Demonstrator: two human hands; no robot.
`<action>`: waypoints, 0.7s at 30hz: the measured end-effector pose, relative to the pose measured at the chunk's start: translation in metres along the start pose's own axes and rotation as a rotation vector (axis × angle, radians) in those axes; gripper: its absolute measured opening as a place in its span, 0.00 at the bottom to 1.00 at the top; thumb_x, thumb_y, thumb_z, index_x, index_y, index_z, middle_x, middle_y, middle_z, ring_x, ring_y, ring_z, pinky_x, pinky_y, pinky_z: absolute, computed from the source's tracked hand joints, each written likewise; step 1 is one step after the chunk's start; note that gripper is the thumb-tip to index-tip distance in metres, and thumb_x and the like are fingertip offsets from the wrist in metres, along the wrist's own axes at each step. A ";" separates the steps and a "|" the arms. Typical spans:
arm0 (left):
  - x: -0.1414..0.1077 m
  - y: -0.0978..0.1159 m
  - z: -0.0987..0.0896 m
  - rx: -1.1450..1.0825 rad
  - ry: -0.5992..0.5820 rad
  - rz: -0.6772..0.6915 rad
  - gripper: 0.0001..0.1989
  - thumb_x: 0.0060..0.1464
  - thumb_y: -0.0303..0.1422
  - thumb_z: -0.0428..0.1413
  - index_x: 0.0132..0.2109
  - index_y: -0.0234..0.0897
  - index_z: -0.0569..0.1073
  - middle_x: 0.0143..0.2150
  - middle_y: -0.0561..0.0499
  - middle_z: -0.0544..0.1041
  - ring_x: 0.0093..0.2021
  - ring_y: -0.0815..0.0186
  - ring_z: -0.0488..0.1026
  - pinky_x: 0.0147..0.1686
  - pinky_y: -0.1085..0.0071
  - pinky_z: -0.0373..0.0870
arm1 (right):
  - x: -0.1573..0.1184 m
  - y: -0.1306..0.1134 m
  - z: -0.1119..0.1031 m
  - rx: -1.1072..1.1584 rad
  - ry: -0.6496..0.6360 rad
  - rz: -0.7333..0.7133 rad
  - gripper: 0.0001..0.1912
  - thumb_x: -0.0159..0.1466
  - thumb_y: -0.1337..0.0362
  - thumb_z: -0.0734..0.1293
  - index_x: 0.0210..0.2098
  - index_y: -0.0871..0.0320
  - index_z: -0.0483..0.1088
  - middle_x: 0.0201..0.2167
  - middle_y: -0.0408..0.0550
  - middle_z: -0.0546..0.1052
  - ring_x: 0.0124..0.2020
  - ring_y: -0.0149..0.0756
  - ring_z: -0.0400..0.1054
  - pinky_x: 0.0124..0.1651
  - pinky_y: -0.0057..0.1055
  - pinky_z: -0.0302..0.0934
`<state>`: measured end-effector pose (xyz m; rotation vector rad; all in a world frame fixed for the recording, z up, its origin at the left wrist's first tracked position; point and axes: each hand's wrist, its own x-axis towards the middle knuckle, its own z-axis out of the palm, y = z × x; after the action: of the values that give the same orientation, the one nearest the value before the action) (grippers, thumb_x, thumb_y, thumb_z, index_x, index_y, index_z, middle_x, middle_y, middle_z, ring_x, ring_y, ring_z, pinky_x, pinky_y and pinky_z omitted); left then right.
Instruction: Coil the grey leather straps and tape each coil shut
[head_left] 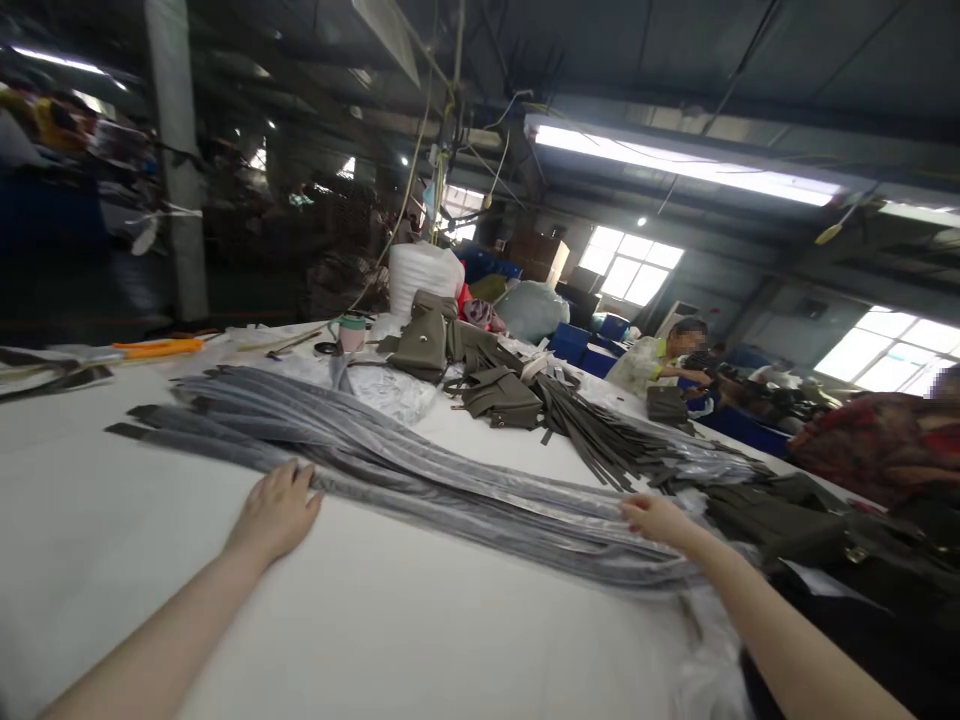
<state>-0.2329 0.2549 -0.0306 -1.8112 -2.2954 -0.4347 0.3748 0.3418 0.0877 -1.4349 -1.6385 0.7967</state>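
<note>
Left hand (279, 508), left of centre in the lower half of the frame, with fingers laid over the near edge of a bundle of long grey strips (450, 490); impossible to tell whether gripping or only pressing. Right hand (660, 522), right of centre, fingers curled together against the same bundle near its right end; a pinch on any one strip not clear from this view. Strips stretched across the middle of the frame, flat on a white counter (337, 620), fanned into separate dark-tipped ends at left and slightly blurred at right.

Behind the bundle, at centre, crumpled clear plastic (394, 392), an upright olive bag (422, 340) and a second olive bag (501, 395) lying down. Right of these, a spread of dark narrow straps (592, 430). At far right, a heap of dark olive pieces (780, 515). Left of the upright bag, a pink and green mug (350, 333); at the left edge, something with an orange handle (159, 348). Beyond, a white foam roll (425, 280) at upper centre, a seated co-worker (634, 368) at right, and a long ceiling light (682, 165) at upper right.
</note>
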 end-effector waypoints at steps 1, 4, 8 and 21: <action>0.001 -0.005 0.011 0.007 0.015 -0.017 0.30 0.60 0.38 0.40 0.62 0.21 0.64 0.64 0.27 0.61 0.64 0.43 0.59 0.62 0.52 0.52 | 0.018 0.003 0.024 -0.134 -0.047 0.028 0.11 0.47 0.60 0.75 0.28 0.60 0.78 0.26 0.57 0.80 0.25 0.47 0.74 0.27 0.39 0.67; 0.008 -0.021 0.029 0.000 0.038 0.002 0.32 0.58 0.41 0.40 0.61 0.23 0.66 0.63 0.30 0.63 0.64 0.46 0.59 0.63 0.54 0.52 | 0.064 0.011 0.096 -0.493 -0.132 0.068 0.29 0.50 0.57 0.73 0.49 0.62 0.74 0.52 0.61 0.75 0.53 0.51 0.69 0.57 0.42 0.60; 0.015 -0.030 0.034 -0.015 0.123 -0.096 0.33 0.56 0.47 0.45 0.60 0.27 0.68 0.64 0.29 0.60 0.66 0.39 0.53 0.61 0.49 0.53 | 0.085 0.020 0.166 -0.771 -0.206 0.069 0.38 0.61 0.50 0.64 0.64 0.68 0.59 0.65 0.63 0.60 0.67 0.51 0.51 0.68 0.42 0.42; 0.013 -0.017 0.001 -0.061 0.022 -0.267 0.31 0.59 0.45 0.46 0.58 0.19 0.65 0.62 0.25 0.59 0.65 0.41 0.54 0.62 0.46 0.47 | -0.040 -0.011 0.208 -0.914 -0.295 -0.096 0.29 0.68 0.46 0.56 0.59 0.58 0.64 0.57 0.56 0.69 0.60 0.46 0.60 0.63 0.37 0.47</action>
<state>-0.2521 0.2632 -0.0292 -1.5199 -2.5436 -0.5672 0.1894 0.3098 -0.0095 -1.8633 -2.4546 0.1737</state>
